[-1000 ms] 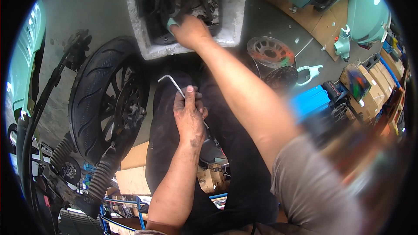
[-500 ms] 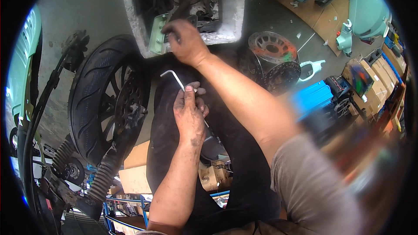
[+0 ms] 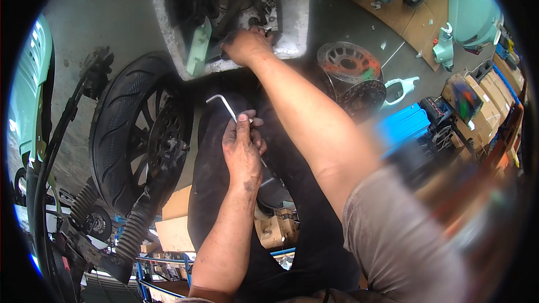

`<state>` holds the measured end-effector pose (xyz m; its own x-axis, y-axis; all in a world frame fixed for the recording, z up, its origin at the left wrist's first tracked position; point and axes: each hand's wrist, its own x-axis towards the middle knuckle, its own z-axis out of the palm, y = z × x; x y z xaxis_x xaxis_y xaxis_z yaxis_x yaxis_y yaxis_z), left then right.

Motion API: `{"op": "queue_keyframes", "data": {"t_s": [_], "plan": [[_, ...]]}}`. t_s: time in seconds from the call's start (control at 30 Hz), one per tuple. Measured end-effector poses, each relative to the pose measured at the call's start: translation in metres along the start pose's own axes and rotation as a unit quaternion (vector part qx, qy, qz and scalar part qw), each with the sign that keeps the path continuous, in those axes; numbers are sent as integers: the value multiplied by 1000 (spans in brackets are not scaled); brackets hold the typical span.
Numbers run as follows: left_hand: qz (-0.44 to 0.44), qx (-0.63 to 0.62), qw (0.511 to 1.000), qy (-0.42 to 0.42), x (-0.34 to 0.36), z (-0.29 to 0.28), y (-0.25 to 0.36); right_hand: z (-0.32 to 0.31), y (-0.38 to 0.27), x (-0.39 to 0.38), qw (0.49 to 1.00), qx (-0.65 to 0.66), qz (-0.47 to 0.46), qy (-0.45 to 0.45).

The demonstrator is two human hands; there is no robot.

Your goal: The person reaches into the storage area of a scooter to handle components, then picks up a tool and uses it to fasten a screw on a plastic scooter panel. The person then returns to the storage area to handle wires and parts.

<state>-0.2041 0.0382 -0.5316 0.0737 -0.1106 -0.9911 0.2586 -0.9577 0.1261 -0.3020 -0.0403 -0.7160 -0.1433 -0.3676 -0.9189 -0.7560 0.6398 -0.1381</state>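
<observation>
The silver L-shaped metal hex key (image 3: 225, 105) is gripped between thumb and curled fingers of the left hand (image 3: 241, 148). Beyond those fingers, the right hand (image 3: 246, 47) is inside the white foam box (image 3: 294, 11); its fingertips are obscured, so I cannot tell their grip. A knock could tip the pale green plastic panel (image 3: 199, 50) left of them. The box's far end is cut off

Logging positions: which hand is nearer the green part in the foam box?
Right. The right hand is at the box, just right of the green part; the left hand, holding a hex key, is farther, lower in view.
</observation>
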Motion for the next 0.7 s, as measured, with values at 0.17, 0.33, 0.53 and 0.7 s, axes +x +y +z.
{"op": "queue_keyframes", "data": {"t_s": [0.17, 0.33, 0.53, 0.7], "plan": [[0, 3, 1000, -10, 0, 2, 0, 3, 16, 1, 998, 12, -59, -20], [-2, 11, 1000, -6, 0, 5, 1, -1, 34, 2, 994, 32, -94, -46], [-3, 16, 1000, 1, -4, 6, 2, -4, 42, 16, 987, 115, -58, 96], [-20, 24, 999, -14, 3, 13, -2, -4, 65, 53, 981, 141, 63, 114]]}}
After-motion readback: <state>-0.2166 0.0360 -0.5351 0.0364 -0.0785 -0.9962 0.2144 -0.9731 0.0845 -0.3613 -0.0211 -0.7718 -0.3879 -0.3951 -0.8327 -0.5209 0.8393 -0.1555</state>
